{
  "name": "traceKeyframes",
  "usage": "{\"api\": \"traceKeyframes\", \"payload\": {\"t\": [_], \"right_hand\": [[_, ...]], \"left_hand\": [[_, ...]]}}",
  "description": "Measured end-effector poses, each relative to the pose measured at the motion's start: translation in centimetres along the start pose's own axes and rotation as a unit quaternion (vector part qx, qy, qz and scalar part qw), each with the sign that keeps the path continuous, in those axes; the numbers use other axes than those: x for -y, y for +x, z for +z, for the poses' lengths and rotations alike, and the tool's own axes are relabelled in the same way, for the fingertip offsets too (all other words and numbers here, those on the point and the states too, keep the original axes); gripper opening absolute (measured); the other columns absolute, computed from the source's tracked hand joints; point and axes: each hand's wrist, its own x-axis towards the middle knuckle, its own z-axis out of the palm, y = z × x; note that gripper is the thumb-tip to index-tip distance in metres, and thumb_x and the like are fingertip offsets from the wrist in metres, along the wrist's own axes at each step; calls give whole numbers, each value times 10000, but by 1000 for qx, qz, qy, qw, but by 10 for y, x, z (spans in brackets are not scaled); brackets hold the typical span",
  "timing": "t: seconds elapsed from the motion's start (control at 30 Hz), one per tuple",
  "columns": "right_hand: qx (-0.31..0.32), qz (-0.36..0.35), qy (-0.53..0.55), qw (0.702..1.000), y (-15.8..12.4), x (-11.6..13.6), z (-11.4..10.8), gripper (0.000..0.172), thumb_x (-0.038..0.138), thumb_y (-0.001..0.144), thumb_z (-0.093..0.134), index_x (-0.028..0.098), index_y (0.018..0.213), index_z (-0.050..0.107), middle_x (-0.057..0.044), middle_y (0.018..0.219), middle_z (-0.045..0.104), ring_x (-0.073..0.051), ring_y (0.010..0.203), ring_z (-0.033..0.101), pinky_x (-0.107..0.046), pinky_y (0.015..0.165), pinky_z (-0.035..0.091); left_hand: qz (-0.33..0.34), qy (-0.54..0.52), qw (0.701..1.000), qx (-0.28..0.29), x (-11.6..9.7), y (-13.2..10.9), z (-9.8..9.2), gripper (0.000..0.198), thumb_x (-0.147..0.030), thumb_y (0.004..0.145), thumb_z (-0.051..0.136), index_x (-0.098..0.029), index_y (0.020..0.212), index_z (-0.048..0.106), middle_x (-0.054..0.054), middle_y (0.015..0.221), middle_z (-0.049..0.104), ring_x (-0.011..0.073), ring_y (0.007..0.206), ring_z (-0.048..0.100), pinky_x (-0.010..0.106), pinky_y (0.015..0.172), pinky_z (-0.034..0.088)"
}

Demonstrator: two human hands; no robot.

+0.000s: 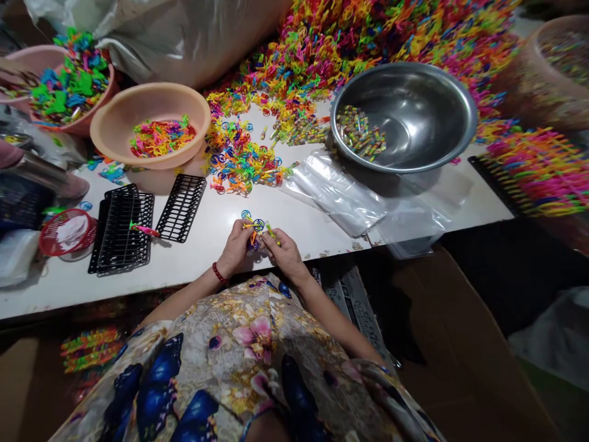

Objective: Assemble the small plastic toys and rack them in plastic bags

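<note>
Near the table's front edge, my left hand (234, 248) has its fingers closed on a small plastic toy (258, 225) with blue ring-shaped parts and some orange. Right beside it, my right hand (286, 253) pinches a small yellow-green piece (270, 231) close to the toy. The two hands nearly meet, and whether the piece touches the toy cannot be made out. Just beyond them lies a loose pile of small colourful toys (246, 162). Clear plastic bags (340, 193) are spread flat to the right of the hands.
Black plastic grids (181, 207) and a red basket (85, 232) are at left. Behind stand a peach basin (150, 95) with colourful pieces and a steel bowl (427, 116) with small tubes. A large heap (368, 31) covers the back; a loaded rack (538, 172) is at right.
</note>
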Motion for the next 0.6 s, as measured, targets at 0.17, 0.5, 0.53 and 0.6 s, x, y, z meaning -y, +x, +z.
{"api": "traceKeyframes", "payload": {"t": [0.17,0.5,0.53,0.6], "right_hand": [[-50,-56,-58,995,-2,-5,4,435,675,805,669,245,813,607,32,611,533,-122,549,460,-227,478,358],[-79,-76,-42,993,-5,-2,12,363,588,827,676,237,847,587,26,731,596,-100,541,437,-237,506,364],[-65,-54,-10,996,-4,-3,12,387,609,814,680,240,852,570,35,718,577,-88,508,399,-229,470,332],[-53,-30,27,998,-3,-5,13,420,630,787,698,246,858,545,50,692,544,-78,485,367,-218,434,292]], "left_hand": [[17,54,998,-8,-3,0,1,266,-401,823,663,-219,940,508,-59,695,554,101,586,513,220,562,405],[78,131,988,-21,-5,-6,0,170,-307,872,630,-219,977,529,-48,727,562,121,640,514,242,630,399],[89,139,986,-23,-4,-7,0,185,-299,868,643,-218,994,535,-46,723,563,124,642,518,247,638,397],[96,142,985,-20,-2,-7,1,218,-301,861,660,-215,1019,537,-37,741,584,132,659,541,256,659,407]]}}
